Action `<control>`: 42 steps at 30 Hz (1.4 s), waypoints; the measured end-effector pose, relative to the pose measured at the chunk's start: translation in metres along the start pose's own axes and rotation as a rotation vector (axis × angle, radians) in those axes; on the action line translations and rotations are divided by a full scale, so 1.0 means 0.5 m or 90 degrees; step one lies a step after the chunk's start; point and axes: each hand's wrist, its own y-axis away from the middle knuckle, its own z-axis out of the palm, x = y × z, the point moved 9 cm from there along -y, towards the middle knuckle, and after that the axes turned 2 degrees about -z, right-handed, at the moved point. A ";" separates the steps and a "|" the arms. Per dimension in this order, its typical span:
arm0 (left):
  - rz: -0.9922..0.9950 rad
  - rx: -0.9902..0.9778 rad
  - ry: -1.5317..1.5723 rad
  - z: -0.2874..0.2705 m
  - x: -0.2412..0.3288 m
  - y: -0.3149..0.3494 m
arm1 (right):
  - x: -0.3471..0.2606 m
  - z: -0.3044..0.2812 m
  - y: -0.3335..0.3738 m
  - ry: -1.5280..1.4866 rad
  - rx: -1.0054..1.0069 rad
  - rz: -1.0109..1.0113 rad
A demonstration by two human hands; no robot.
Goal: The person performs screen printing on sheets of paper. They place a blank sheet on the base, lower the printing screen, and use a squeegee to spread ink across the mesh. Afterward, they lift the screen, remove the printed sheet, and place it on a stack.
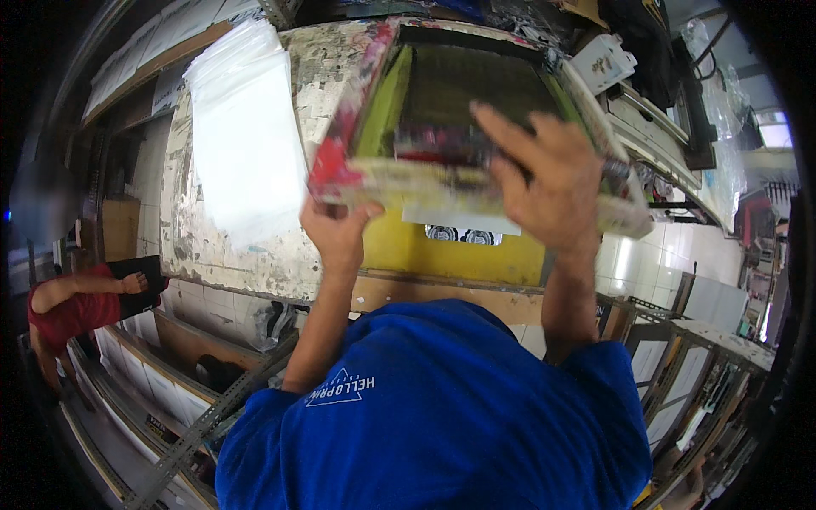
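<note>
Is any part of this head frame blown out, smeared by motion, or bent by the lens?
Head view: the stack of clear plastic bags is overexposed to flat white; the right hand and the ink-stained screen frame it touches are softly motion-blurred, the left hand less so; the table edge and shelves bow toward the dark rim.

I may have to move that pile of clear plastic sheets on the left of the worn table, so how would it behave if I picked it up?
The stack of clear plastic sheets looks thin and glossy, so it would probably flop and sag. The sheets lie fanned at the top edge, so they would likely slide apart. Probably light for its size.
</note>
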 end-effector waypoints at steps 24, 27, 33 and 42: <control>0.179 -0.105 -0.629 -0.132 -0.226 0.103 | 0.323 0.500 0.108 0.035 -0.123 0.138; 0.179 -0.106 -0.630 -0.136 -0.230 0.105 | 0.395 0.531 0.034 0.073 -0.108 0.125; 0.166 -0.104 -0.615 -0.141 -0.230 0.110 | 0.495 0.585 -0.082 0.077 -0.124 0.100; 0.172 -0.104 -0.594 -0.137 -0.222 0.109 | 0.573 0.587 -0.192 -0.025 -0.142 0.103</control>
